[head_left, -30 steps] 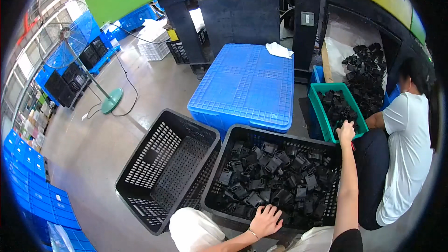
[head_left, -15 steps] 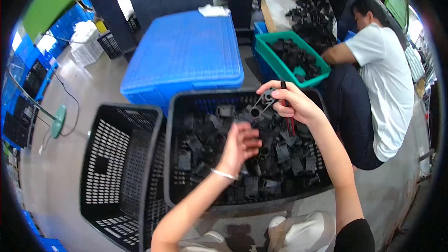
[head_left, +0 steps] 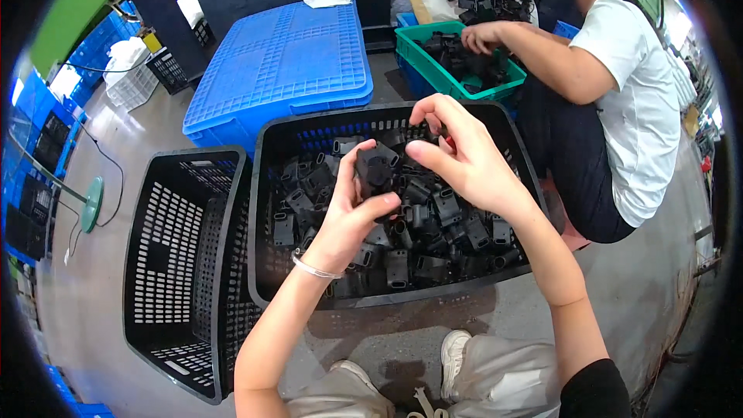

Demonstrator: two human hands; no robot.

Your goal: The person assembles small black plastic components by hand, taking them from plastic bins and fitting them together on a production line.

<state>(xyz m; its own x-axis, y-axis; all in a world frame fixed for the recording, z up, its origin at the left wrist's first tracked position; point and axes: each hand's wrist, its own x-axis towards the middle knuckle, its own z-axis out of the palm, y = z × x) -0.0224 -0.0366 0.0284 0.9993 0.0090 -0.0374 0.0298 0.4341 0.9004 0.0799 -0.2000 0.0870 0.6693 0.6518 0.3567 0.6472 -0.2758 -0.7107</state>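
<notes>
My left hand is closed round a black plastic part, thumb in front and fingers behind, above the near black crate. To its right, my right hand has its thumb and forefinger apart, near the part but not touching it. Its other fingers are curled, and a small bit of a slim red-and-black tool shows among them; the rest is hidden. Below both hands, many loose black plastic parts fill the crate in a jumbled heap.
Left of it stands another black slatted crate. A blue lidded bin is behind. At the far right, a person in a white shirt reaches into a green tray of black parts. A green stand base stands far left.
A black part is now in my left hand, which was empty and blurred. The part between my right thumb and forefinger has left them. The other person's hand has come over the green tray.
</notes>
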